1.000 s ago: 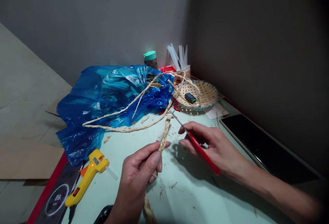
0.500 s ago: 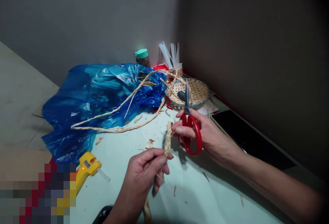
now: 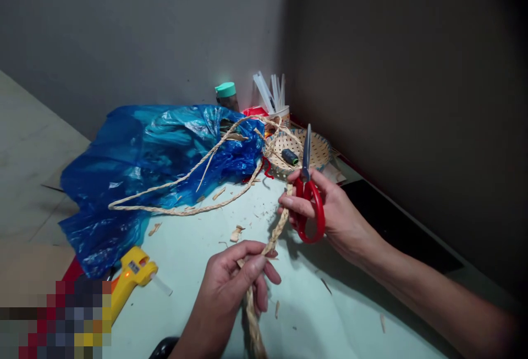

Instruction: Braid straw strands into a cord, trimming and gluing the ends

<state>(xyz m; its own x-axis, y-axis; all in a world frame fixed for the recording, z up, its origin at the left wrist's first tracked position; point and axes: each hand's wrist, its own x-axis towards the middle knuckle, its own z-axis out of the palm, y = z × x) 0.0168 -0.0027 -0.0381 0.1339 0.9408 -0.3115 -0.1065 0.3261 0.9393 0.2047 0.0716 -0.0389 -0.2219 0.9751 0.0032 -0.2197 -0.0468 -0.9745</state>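
Note:
A braided straw cord (image 3: 279,228) runs up between my two hands, and its thicker part hangs below toward the bottom edge. My left hand (image 3: 247,274) pinches the cord between thumb and fingers. Red-handled scissors (image 3: 317,213) hang on the fingers of my right hand (image 3: 325,199), blades together and pointing up. That same hand's thumb and fingertips hold the upper end of the braid. Another thin straw braid (image 3: 196,211) lies in a long loop across the table and over a blue plastic bag (image 3: 136,161).
A yellow glue gun (image 3: 134,274) lies at left. Behind stand a woven basket (image 3: 319,153) with a dark thread spool (image 3: 290,156), a cup of glue sticks (image 3: 282,114) and a green-capped jar (image 3: 226,95). A black flat device (image 3: 396,219) lies at right. Straw scraps dot the table (image 3: 198,304).
My right hand's fingers have closed on the braid's upper end, drawing it up and right. More of the cord now shows above and below my left hand.

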